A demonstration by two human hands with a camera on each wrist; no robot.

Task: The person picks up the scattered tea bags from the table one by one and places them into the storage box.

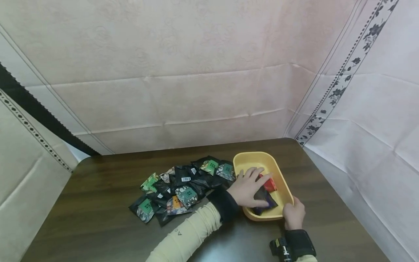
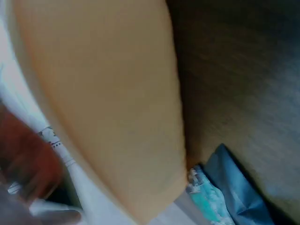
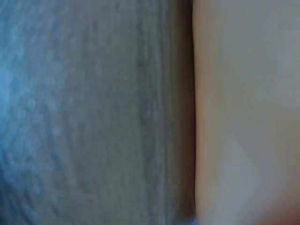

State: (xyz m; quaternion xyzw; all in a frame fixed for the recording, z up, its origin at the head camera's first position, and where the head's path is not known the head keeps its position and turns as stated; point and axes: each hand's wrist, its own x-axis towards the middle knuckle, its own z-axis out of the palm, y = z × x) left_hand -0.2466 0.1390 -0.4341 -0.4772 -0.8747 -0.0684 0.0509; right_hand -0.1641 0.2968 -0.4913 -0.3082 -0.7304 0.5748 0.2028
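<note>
Left grip (image 1: 249, 187) spread, fingers unclenched over dark packet (image 1: 264, 201), beside red packet (image 1: 270, 185), inside yellow basket (image 1: 253, 160); right grip (image 1: 294, 214) clasping basket's near-right corner. Seemingly partway: few packets inside, pile (image 1: 186, 195) outside on surface (image 1: 104, 203); filling or emptying unclear.

Wore a pale cream left sleeve (image 1: 186, 233), long, bunched into tight crosswise wrinkles toward the wrist; bore small dark lettering (image 1: 178, 231) on top, too small to read surely. Had a wide black left wristband (image 1: 224, 204) at the sleeve end. Wore a black right wristband (image 1: 299, 243) too, plus a boxy black wrist camera (image 1: 281, 250) with yellowish and whitish marks. Showed just a sliver of cream right sleeve (image 1: 307, 258).
</note>
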